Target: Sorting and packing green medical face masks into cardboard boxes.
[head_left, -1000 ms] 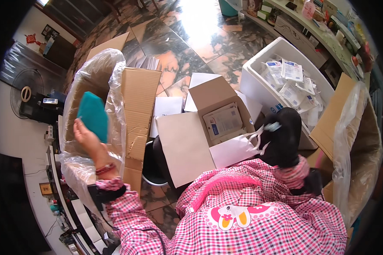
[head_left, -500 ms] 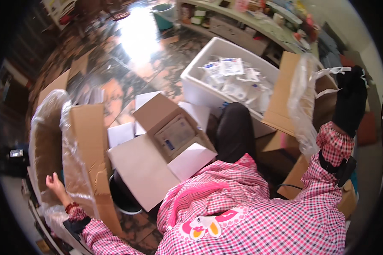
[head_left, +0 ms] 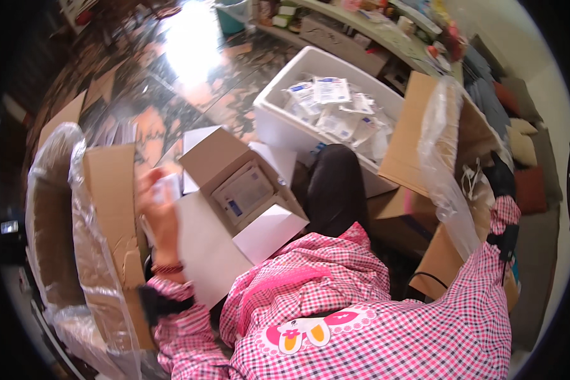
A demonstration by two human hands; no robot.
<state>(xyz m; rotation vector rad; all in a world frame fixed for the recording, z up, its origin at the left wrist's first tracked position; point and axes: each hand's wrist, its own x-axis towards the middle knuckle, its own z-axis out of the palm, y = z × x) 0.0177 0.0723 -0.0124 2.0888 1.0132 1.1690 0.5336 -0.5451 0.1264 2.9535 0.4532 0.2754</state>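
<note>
My left hand [head_left: 160,218], with a dark red beaded bracelet at the wrist, is over the left side of a small open carton [head_left: 218,158]. Motion smears its fingers, and I cannot make out anything held; a white flap shows beside them. Flat white packets with blue print [head_left: 248,192] lie inside that carton. On the right, my right hand [head_left: 502,179] wears a black glove and is low at the mouth of a large brown carton [head_left: 404,142] lined with clear plastic. Thin white strips [head_left: 470,180] hang beside the glove; whether its fingers hold them is unclear.
A white foam box [head_left: 269,117] of loose white packets [head_left: 332,90] stands beyond my knee. At the left is another plastic-lined brown carton [head_left: 111,190]. Behind are a cluttered shelf [head_left: 361,28] and a teal bucket [head_left: 232,19] on the marbled floor.
My left hand has moved right, from the left carton to the small carton. The gloved right hand has come down from above the right carton, and the white strips are lower.
</note>
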